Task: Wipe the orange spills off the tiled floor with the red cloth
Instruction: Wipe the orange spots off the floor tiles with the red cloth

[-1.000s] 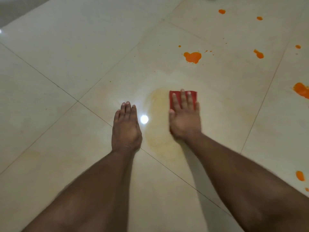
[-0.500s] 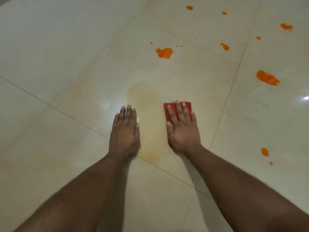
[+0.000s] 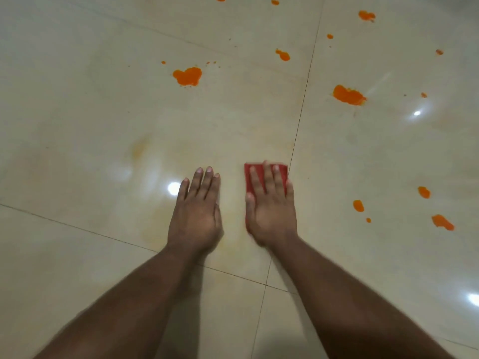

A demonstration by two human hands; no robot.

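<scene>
Left hand (image 3: pixel 195 213) flat on the floor (image 3: pixel 77 99), fingers together, likely a brace. Right hand (image 3: pixel 270 208) just beside it presses the cloth (image 3: pixel 255 174) flat, fingers slightly spread for even pressure. Spills remain: blob (image 3: pixel 188 76) well ahead, more (image 3: pixel 348 95) far right.

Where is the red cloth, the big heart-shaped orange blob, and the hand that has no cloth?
red cloth (image 3: pixel 251 177): head view, bare left strip beside the fingers.
heart-shaped orange spill (image 3: pixel 188 76): head view, middle of the blob.
left hand (image 3: pixel 196 216): head view, back of the hand, flat on the floor.
</scene>
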